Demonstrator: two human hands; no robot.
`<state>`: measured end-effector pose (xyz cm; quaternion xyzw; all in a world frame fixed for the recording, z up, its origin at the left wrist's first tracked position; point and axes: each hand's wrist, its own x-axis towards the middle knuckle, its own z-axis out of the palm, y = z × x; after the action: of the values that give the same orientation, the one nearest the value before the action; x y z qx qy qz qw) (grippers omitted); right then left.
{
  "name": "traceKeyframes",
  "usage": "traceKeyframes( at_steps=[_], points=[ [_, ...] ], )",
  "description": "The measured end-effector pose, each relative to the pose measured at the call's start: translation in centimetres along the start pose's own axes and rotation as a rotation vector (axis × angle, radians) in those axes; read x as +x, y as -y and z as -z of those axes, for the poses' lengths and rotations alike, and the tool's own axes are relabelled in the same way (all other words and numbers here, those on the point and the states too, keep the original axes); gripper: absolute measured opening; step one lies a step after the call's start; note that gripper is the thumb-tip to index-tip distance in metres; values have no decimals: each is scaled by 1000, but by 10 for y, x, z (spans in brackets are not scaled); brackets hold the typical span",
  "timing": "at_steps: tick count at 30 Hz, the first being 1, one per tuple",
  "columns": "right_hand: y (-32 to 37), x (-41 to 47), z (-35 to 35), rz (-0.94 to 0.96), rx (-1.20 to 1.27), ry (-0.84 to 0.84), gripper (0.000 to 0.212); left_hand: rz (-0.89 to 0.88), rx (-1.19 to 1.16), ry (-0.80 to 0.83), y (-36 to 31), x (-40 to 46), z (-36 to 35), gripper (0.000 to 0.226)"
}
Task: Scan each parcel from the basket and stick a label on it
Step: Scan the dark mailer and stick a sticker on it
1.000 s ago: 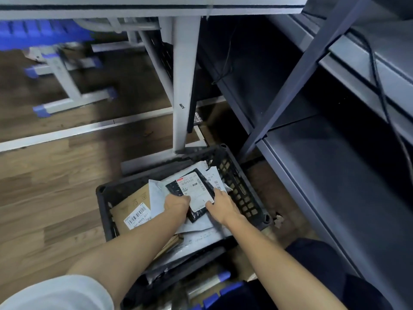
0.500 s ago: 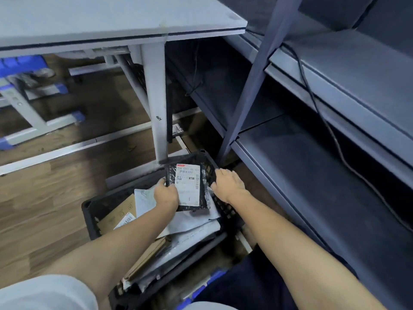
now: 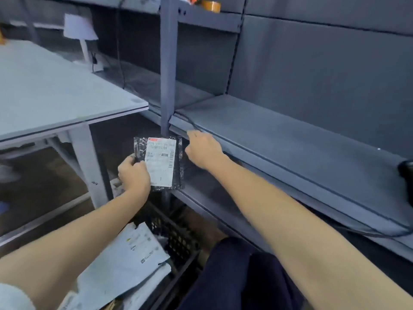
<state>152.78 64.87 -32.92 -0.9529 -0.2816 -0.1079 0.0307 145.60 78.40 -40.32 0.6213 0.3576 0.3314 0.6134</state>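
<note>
My left hand (image 3: 134,175) grips a black parcel (image 3: 161,163) above the basket (image 3: 176,238); right hand (image 3: 204,151), fingers loose, reaches shelfward—scanning likely next.

white table (image 3: 55,92) left | grey shelving (image 3: 279,135) right | tape roll (image 3: 211,6) top shelf

The flat black plastic parcel (image 3: 164,163) carries a white paper label (image 3: 159,163) with a red strip along its top edge and dark barcodes. The latticed plastic basket (image 3: 178,236) is black; the soft mailers (image 3: 125,262) inside are pale grey. The metal shelf (image 3: 279,139) is slate grey, the tabletop (image 3: 55,92) pale grey.
</note>
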Motion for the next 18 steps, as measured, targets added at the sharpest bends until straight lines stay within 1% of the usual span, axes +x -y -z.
traceKeyframes(
  at_steps=[2,5,10,14,18],
  points=[
    [-20,-4,26,-51,23,-31,38,-63,-14,6,-27,-4,-13,31],
    [-51,-11,52,-137,38,-23,42,-138,-53,70,-59,-14,-37,32],
    [-98,-36,82,-254,-42,-73,40,-163,-102,191,-93,-36,-83,27],
    [-139,-61,94,-370,-115,-95,37,-237,-138,344,-117,-74,-118,29],
    [-187,-95,99,-520,-211,-92,44,-252,-208,504,-127,-118,-154,20]
  ],
)
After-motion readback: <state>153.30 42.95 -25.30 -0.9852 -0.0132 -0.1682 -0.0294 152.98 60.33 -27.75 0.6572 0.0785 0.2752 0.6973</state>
